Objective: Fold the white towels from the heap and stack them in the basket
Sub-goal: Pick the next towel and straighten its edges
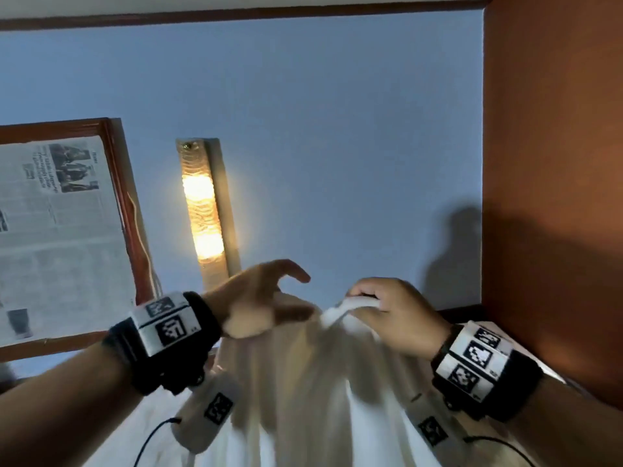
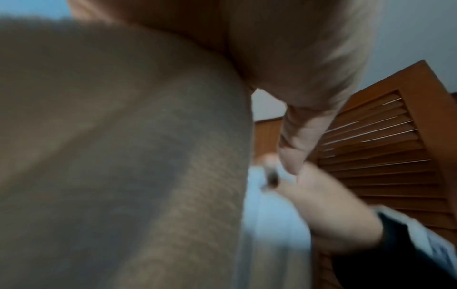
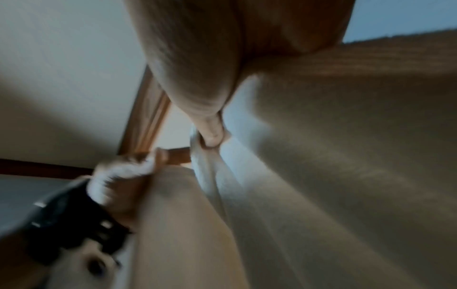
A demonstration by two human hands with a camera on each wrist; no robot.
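I hold a white towel [image 1: 303, 382] up in front of the blue wall, and it hangs down in long folds out of the bottom of the head view. My right hand [image 1: 362, 299] pinches a bunched bit of its top edge. In the right wrist view the thumb [image 3: 210, 135] presses into the towel [image 3: 333, 156]. My left hand [image 1: 269, 291] is blurred, its fingers loosely spread towards the right hand and its palm against the towel's top. The towel [image 2: 123, 156] fills the left wrist view, with the right hand [image 2: 329, 205] beyond it. Heap and basket are out of view.
A lit wall lamp [image 1: 204, 210] hangs behind the hands, and a framed newspaper [image 1: 57, 230] hangs at the left. A brown wooden panel [image 1: 553, 163] rises close on the right. A louvred wooden door [image 2: 383, 146] shows in the left wrist view.
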